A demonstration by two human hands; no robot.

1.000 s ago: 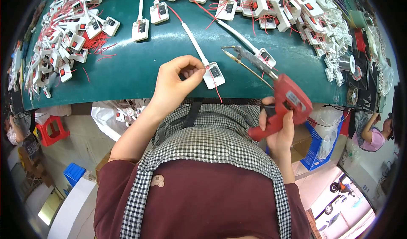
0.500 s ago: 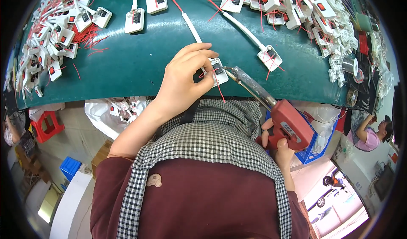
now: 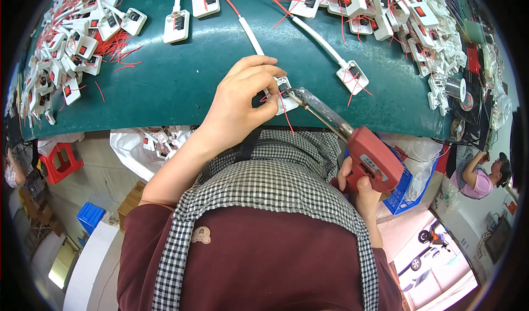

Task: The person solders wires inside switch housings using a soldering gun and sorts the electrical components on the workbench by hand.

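My left hand [image 3: 238, 98] is over the front of the green bench, thumb and forefinger closed on a thin red wire at a white switch housing [image 3: 290, 105]. Those fingertips partly hide the housing and the black part inside. A white cable [image 3: 250, 36] runs up from beneath the hand and ends in a bare red wire. In my right hand [image 3: 363, 196] is a red soldering gun [image 3: 376, 159], gripped by its handle. Its long metal barrel [image 3: 325, 111] slants up to the left, and the tip meets the black part in the housing.
Several cabled switch housings [image 3: 176, 26] lie farther back on the green bench [image 3: 165, 79]. Piles of white housings with red wires [image 3: 60, 71] crowd both sides. A solder spool [image 3: 455, 88] stands at right. Below are a blue crate [image 3: 398, 202] and a white bag [image 3: 128, 151].
The soldering gun has shifted slightly up and left, its tip moving farther over the black part. My left hand stays almost where it was.
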